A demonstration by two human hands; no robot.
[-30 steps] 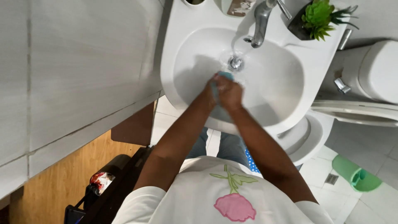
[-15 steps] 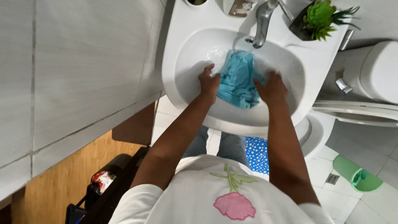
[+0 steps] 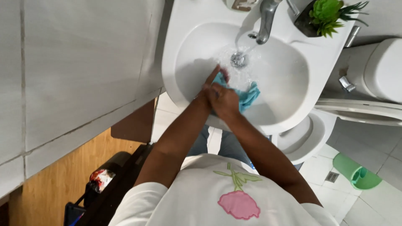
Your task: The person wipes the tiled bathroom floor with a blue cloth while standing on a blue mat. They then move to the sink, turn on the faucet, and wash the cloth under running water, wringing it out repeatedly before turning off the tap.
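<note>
A small blue cloth [image 3: 248,95] is bunched up in the white sink basin [image 3: 289,71], under water that runs from the metal tap [image 3: 265,21] toward the drain [image 3: 238,60]. My right hand [image 3: 225,102] is closed over the cloth from the near side. My left hand [image 3: 211,82] presses against it from the left, with one finger stretched out toward the drain. Both hands are close together, low in the basin.
A green potted plant [image 3: 328,13] stands on the sink's back right corner. A white toilet [image 3: 377,83] is to the right, a green container [image 3: 356,172] on the tiled floor. A tiled wall is at left, dark bags [image 3: 104,180] on wooden floor below.
The cloth, spread wide between my two hands half a second ago, is now bunched together. My hands have come together again at the basin's left side.
</note>
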